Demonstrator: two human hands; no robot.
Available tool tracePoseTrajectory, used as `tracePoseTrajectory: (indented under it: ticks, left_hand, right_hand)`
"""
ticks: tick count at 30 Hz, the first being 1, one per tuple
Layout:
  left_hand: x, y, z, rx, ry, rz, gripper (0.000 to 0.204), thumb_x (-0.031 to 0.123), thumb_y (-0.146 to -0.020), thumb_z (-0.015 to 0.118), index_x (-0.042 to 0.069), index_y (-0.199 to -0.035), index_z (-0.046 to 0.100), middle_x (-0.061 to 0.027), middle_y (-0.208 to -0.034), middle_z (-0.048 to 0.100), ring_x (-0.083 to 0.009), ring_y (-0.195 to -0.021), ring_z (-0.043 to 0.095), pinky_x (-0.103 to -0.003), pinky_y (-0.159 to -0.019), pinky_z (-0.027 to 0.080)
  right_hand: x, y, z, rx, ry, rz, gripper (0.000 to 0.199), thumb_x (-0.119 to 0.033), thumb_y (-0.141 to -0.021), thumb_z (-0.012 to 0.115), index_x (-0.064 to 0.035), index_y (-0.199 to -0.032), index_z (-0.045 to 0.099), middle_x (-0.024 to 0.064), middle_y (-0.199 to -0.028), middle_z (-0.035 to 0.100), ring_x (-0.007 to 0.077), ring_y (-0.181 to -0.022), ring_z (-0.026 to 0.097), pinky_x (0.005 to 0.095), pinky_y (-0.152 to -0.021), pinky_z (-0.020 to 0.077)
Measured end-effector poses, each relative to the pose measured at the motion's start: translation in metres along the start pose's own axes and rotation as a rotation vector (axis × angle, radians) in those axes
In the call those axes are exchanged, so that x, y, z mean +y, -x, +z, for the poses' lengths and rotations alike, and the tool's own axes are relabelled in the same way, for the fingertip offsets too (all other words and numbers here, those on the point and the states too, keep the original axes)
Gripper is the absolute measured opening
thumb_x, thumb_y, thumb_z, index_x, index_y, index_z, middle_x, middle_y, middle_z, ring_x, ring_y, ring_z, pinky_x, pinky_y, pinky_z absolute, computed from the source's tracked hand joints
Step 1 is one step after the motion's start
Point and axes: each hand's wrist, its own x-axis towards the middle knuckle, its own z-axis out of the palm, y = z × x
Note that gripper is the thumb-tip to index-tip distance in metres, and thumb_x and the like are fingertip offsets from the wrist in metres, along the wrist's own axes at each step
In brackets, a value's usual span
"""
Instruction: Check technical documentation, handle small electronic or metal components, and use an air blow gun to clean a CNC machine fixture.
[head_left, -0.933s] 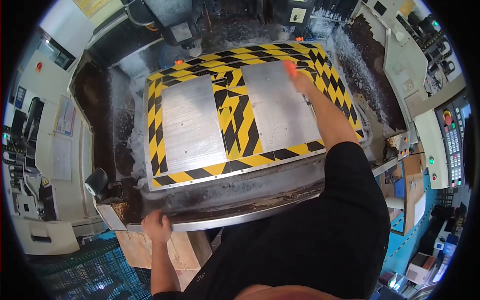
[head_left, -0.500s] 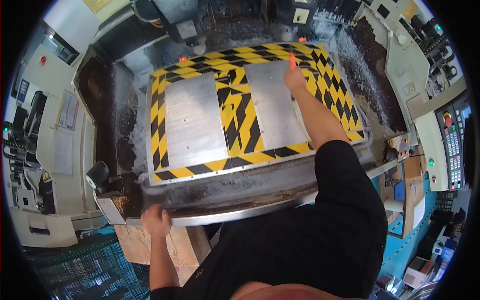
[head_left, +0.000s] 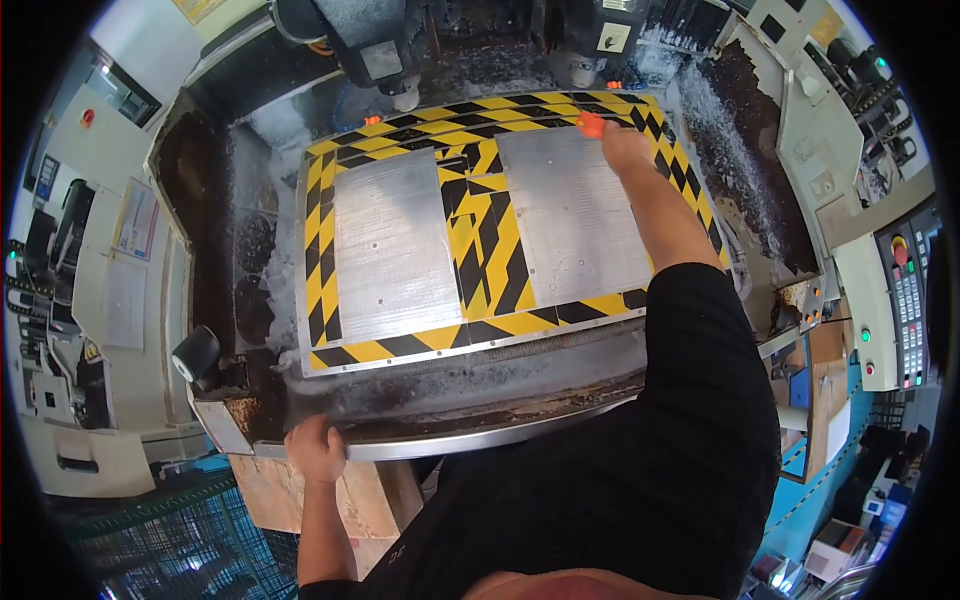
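Note:
Stretched far over the machine bed, my right hand [head_left: 628, 150] is closed around an orange hose nozzle [head_left: 591, 125], whose tip points left. Below it lies the right bare metal plate [head_left: 570, 225], wet-looking and shiny. The left metal plate [head_left: 395, 250] sits beside it, and yellow-and-black striped tape [head_left: 480, 245] borders both. My left hand [head_left: 316, 447] grips the metal front rim [head_left: 430, 445] of the machine, its fingers curled over the edge. My right fingers are partly hidden behind the hand.
Two dark machine heads [head_left: 375, 60] [head_left: 605, 40] hang at the back. A control panel [head_left: 905, 290] with buttons stands on the right. A black cylindrical lamp [head_left: 197, 352] sits at the front left corner, and a wooden box [head_left: 365, 500] stands below the rim.
My right hand has moved slightly right, and the nozzle has swung from pointing away to pointing left. The plates look shinier. My left hand stays on the rim.

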Motion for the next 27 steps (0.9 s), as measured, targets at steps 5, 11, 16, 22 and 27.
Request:
tracePoseTrajectory:
  ticks: [5, 11, 16, 22, 27]
  left_hand:
    - [0.005, -0.004, -0.006, 0.025, 0.018, 0.023, 0.026, 0.023, -0.073, 0.064, 0.009, -0.094, 0.069, -0.0094, -0.095, 0.070, -0.0315, -0.093, 0.063, -0.046, -0.089, 0.043]
    - [0.005, -0.002, -0.007, 0.050, 0.007, 0.031, 0.024, 0.024, -0.073, 0.064, 0.010, -0.092, 0.068, -0.0102, -0.094, 0.070, -0.0327, -0.092, 0.063, -0.046, -0.087, 0.043]
    - [0.002, 0.002, -0.007, 0.031, 0.001, 0.008, 0.025, 0.026, -0.074, 0.064, 0.010, -0.093, 0.069, -0.0096, -0.098, 0.070, -0.0316, -0.096, 0.063, -0.045, -0.090, 0.043]
    - [0.004, -0.002, -0.009, -0.014, 0.001, -0.042, 0.025, 0.028, -0.076, 0.062, 0.011, -0.094, 0.070, -0.0083, -0.100, 0.071, -0.0296, -0.100, 0.063, -0.044, -0.093, 0.042]
    - [0.003, 0.001, -0.008, 0.010, -0.022, -0.026, 0.024, 0.028, -0.078, 0.061, 0.011, -0.093, 0.070, -0.0077, -0.100, 0.071, -0.0289, -0.100, 0.063, -0.043, -0.094, 0.042]
  right_hand:
    - [-0.091, 0.010, 0.000, 0.079, -0.070, -0.171, 0.023, -0.019, -0.096, 0.044, -0.0041, -0.108, 0.057, 0.0184, -0.092, 0.073, 0.0346, -0.084, 0.073, 0.0471, -0.073, 0.0576]
    - [-0.214, 0.063, -0.031, 0.048, -0.290, -0.518, 0.024, -0.021, -0.088, 0.054, -0.0024, -0.104, 0.057, 0.0179, -0.083, 0.071, 0.0372, -0.073, 0.070, 0.0502, -0.064, 0.0547]
    - [-0.223, 0.073, -0.044, -0.039, -0.316, -0.544, 0.031, -0.023, -0.089, 0.054, -0.0044, -0.113, 0.052, 0.0177, -0.086, 0.071, 0.0385, -0.078, 0.070, 0.0517, -0.069, 0.0543]
    - [-0.279, 0.113, -0.084, -0.058, -0.420, -0.579, 0.031, -0.024, -0.089, 0.055, -0.0044, -0.113, 0.055, 0.0174, -0.085, 0.071, 0.0385, -0.077, 0.069, 0.0515, -0.068, 0.0532]
    - [-0.274, 0.140, -0.100, -0.070, -0.542, -0.496, 0.032, -0.027, -0.093, 0.049, -0.0026, -0.113, 0.054, 0.0189, -0.086, 0.071, 0.0409, -0.082, 0.069, 0.0541, -0.071, 0.0533]
